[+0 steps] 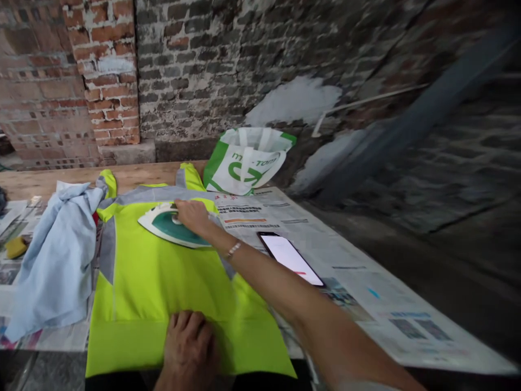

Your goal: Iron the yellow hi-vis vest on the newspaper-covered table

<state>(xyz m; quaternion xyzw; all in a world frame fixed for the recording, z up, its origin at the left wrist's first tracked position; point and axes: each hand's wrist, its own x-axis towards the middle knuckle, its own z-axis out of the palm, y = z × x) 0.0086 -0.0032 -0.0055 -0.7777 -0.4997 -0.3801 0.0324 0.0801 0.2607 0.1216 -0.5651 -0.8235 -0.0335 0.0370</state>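
A bright yellow high-visibility sweatshirt (154, 277) with grey panels is spread out, its hem towards me. My right hand (192, 216) is closed around the handle of a white and green clothes iron (163, 224), which lies on the upper part of the sweatshirt with its tip pointing left. Low on the garment, close to the hem, my left hand (190, 342) presses down with curled fingers and appears to grip the fabric. Its fingertips are hidden. Under my right forearm the garment's right side is partly covered.
Newspaper (345, 298) covers much of the wooden table (52, 178). A lit phone (291, 258) lies right of the iron. Light blue cloth (61, 260) and a yellow object (16, 247) are at left. A green and white bag (248, 163) stands behind, before a brick wall (195, 70).
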